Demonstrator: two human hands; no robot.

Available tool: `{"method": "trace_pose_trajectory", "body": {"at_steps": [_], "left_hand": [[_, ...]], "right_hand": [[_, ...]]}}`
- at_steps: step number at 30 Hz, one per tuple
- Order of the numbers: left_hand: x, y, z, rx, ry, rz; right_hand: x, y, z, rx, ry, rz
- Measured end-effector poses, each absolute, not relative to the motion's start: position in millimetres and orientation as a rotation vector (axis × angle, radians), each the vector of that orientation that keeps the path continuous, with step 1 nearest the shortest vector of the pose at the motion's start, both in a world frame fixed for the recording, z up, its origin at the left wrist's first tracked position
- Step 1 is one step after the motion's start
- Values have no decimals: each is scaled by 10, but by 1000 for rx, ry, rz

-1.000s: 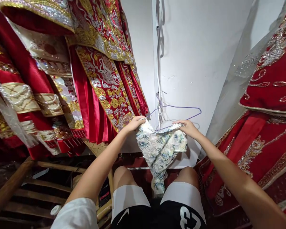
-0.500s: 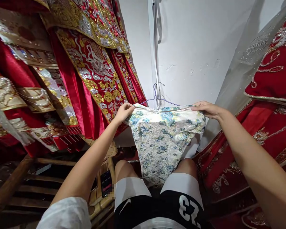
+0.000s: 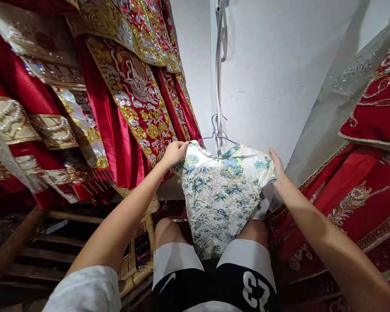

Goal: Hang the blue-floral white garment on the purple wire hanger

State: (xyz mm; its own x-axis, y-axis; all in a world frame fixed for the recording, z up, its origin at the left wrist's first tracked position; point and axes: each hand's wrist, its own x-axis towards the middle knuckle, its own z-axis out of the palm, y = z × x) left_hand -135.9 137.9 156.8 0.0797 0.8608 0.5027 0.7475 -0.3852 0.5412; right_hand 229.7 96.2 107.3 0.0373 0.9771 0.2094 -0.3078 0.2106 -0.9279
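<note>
A short-sleeved top with a blue and yellow floral print on white hangs before me on a thin purple hanger. Its lower end hangs between my knees. My left hand pinches the top at its left shoulder, thumb and fingers pressed together near the neckline. At the other side, my right hand rests against the outer edge of the right sleeve, its visible fingers stretched out. Part of that hand is hidden by the sleeve cloth.
Red garments with gold and silver embroidery hang at the left, beaded red ones at the right. A white wall with a vertical metal strip stands ahead. A phone lies on the bamboo seat at lower left.
My right hand has let go of the neckline edge and moved down and outward to the sleeve. The shoulder cloth has spread over the hanger. My left hand keeps its pinch.
</note>
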Motion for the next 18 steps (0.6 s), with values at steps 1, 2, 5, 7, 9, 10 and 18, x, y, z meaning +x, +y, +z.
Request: {"method": "trace_pose_trajectory", "body": {"at_steps": [1, 2, 5, 7, 9, 10, 18], "left_hand": [[-1373, 1371, 1577, 2219, 1626, 1186], [-1371, 1363, 1588, 2240, 1601, 1178], [-1272, 1337, 1645, 2309, 1554, 1117], [-1155, 1329, 1697, 2375, 1529, 1034], [-1043, 1341, 1738, 2413, 1559, 1033], [-1001, 1355, 1747, 2410, 1603, 1070], [-933, 1348, 1504, 1822, 1421, 1714]], "right_hand": [[2344, 957, 1047, -801, -1031, 1236], [2389, 954, 1031, -776, -984, 1288], [2468, 970, 1090, -700, -839, 1355], [2432, 989, 1231, -630, -837, 1339], [2325, 974, 1409, -545, -918, 1310], [2256, 943, 1492, -511, -985, 1300], [1881, 395, 1664, -379, -2276, 1509]]}}
